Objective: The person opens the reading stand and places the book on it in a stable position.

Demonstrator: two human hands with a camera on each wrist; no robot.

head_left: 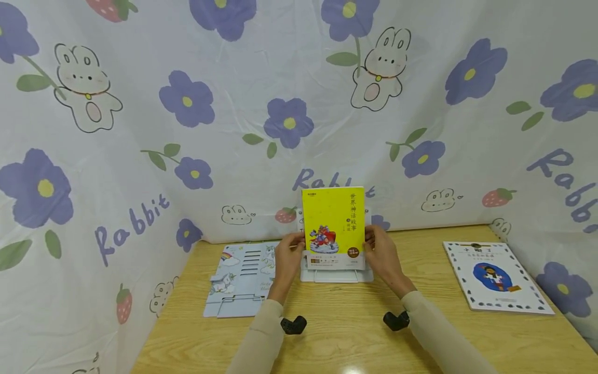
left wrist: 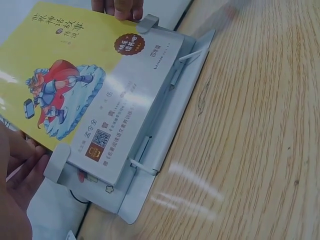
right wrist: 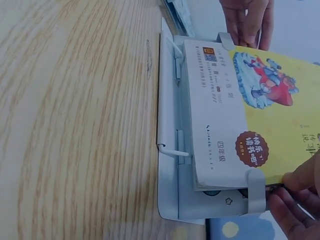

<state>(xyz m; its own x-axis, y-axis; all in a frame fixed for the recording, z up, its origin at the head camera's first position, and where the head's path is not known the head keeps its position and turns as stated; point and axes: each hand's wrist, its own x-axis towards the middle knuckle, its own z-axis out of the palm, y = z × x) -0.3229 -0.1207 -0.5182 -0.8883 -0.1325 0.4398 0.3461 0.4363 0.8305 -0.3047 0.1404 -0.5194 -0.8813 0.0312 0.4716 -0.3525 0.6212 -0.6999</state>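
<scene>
A yellow book with Chinese lettering and a cartoon figure leans upright on a pale metal book stand. My left hand holds the book's left edge, thumb toward the front. At the right edge my right hand pinches the book and stand side, fingers partly hidden behind. In the left wrist view, a grey side clip laps the cover's edge near my left fingers. Another clip overlaps the cover beside my right thumb in the right wrist view. Wire prongs rise from the ledge before the book's bottom.
Left of the hands, a second stand with unicorn and rainbow pictures lies flat on the wooden table. A white picture book lies at the right. Behind hangs a curtain printed with flowers and rabbits.
</scene>
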